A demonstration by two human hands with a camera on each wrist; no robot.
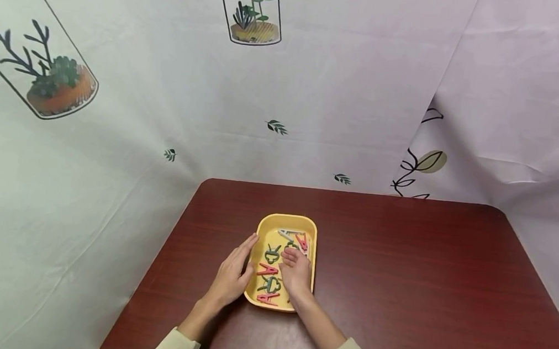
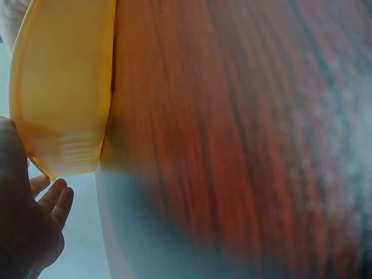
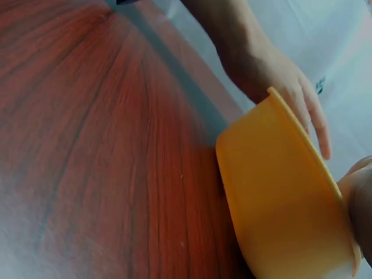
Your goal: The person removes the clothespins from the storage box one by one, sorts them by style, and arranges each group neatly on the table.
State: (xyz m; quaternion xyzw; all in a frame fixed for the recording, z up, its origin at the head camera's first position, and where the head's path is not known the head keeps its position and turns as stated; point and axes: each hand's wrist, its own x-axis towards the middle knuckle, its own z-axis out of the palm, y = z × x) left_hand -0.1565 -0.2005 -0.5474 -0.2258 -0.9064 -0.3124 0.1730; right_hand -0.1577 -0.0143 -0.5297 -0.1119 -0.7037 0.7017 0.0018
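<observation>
Left hand (image 1: 230, 275) straight-fingered against yellow tray (image 1: 269, 234), likely steadying it; right hand (image 1: 297, 271) over clips (image 1: 271, 271), can't tell if grip's clamped.

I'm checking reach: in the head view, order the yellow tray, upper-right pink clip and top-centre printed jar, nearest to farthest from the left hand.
1. Yellow tray: beside the left hand.
2. Upper-right pink clip: inside the tray.
3. Top-centre printed jar: on the backdrop.

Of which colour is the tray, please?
The tray is yellow, seen best in the head view.
</observation>
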